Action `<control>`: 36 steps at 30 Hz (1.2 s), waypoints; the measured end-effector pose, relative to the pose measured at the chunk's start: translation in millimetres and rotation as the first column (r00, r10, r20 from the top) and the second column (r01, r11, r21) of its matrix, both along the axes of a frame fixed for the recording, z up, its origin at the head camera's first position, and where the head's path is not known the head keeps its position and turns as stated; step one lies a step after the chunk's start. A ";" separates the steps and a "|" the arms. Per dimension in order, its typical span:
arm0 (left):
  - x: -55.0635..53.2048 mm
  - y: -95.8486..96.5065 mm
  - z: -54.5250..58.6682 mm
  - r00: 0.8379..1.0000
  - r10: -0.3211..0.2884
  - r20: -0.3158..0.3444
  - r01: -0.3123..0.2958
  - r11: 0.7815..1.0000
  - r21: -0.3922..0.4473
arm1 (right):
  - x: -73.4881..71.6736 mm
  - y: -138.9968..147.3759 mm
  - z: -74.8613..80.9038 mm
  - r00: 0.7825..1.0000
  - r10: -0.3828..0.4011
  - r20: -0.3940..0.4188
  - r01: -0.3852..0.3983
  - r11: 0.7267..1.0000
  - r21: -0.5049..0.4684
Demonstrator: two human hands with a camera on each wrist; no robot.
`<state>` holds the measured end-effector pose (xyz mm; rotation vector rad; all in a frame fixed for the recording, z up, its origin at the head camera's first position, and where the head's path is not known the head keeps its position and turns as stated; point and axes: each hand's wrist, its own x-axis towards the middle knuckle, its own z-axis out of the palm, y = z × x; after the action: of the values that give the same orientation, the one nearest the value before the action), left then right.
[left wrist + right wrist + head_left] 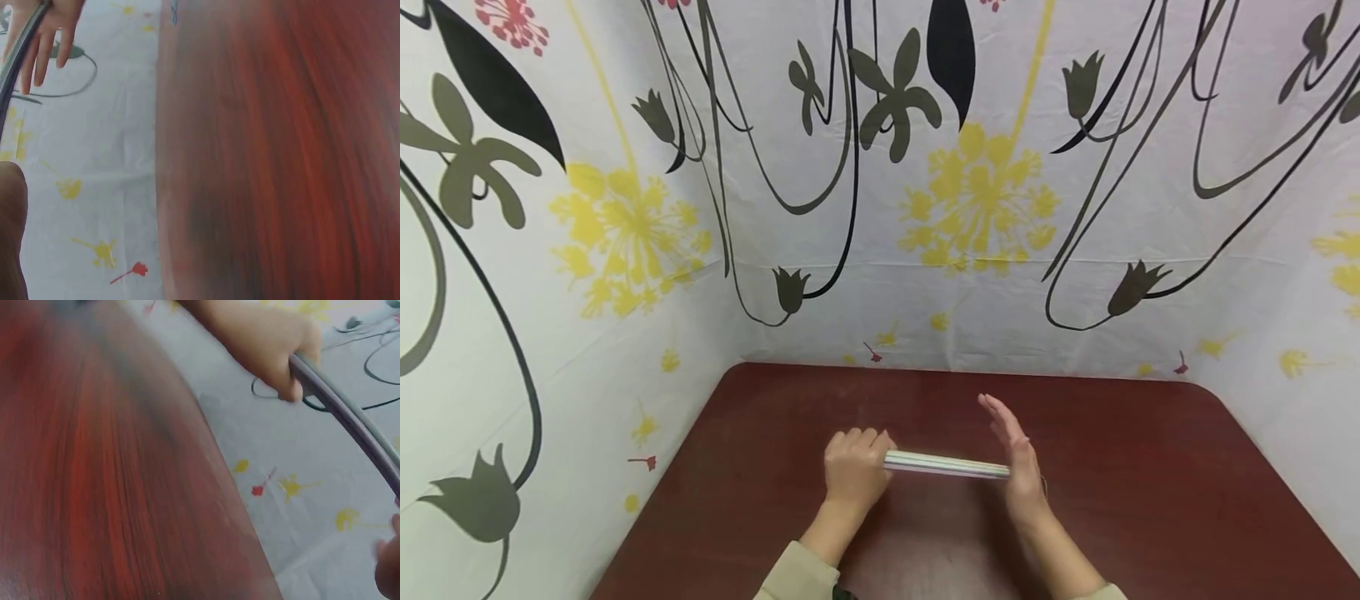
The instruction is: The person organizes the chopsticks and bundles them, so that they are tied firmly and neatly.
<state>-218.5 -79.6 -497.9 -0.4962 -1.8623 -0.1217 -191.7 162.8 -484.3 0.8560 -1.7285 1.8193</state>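
My left hand (856, 468) grips one end of a slim bundle of long, pale, thin sticks (947, 465) that look like straws; their exact kind is unclear. The bundle lies roughly level above the table. At its other end my right hand (1024, 471) stands with straight fingers, its palm against the tips. In the left wrist view the right hand's spread fingers (44, 50) show behind the dark-looking bundle (19, 59). The right wrist view shows the left hand (269, 353) curled round the bundle (350, 415), with part of the right hand (389, 565) at the edge.
A dark red wood-grain table (790, 408) with rounded far corners lies below the hands. White cloth (880, 233) with yellow, black and grey flower prints hangs behind it and along both sides.
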 end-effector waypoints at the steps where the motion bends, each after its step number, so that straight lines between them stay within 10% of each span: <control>1: -0.2 -0.9 -0.9 1.000 0.004 0.003 -0.004 1.000 0.001 | 0.0 0.3 -0.3 1.000 0.003 -0.004 -0.003 1.000 0.009; 6: -1.2 -9.9 -6.7 0.999 0.034 0.023 -0.035 0.999 0.018 | -0.9 9.1 -6.4 0.999 -0.026 0.046 0.027 0.999 -0.025; 11: -1.7 -16.0 -11.4 0.999 0.037 0.038 -0.038 0.999 0.035 | 0.5 20.9 -16.9 0.960 -0.237 0.150 0.215 0.965 0.149; 21: 0.4 -21.0 -17.5 0.997 0.037 0.069 -0.040 0.998 0.039 | 1.7 40.9 -42.4 0.816 -0.560 0.141 0.375 0.700 0.607; 31: 4.0 -24.5 -19.1 0.994 0.042 0.101 -0.043 0.999 0.001 | 4.8 64.8 -56.6 0.794 -0.592 0.135 0.306 0.582 0.754; 36: 5.3 -23.2 -19.7 0.992 0.042 0.118 -0.043 0.999 -0.001 | 9.0 73.8 -60.3 0.743 -0.668 0.034 0.328 0.408 0.852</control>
<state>-213.2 -102.8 -517.6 -0.4563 -1.9873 -0.1265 -182.8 236.6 -544.6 0.1365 -2.7677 0.7059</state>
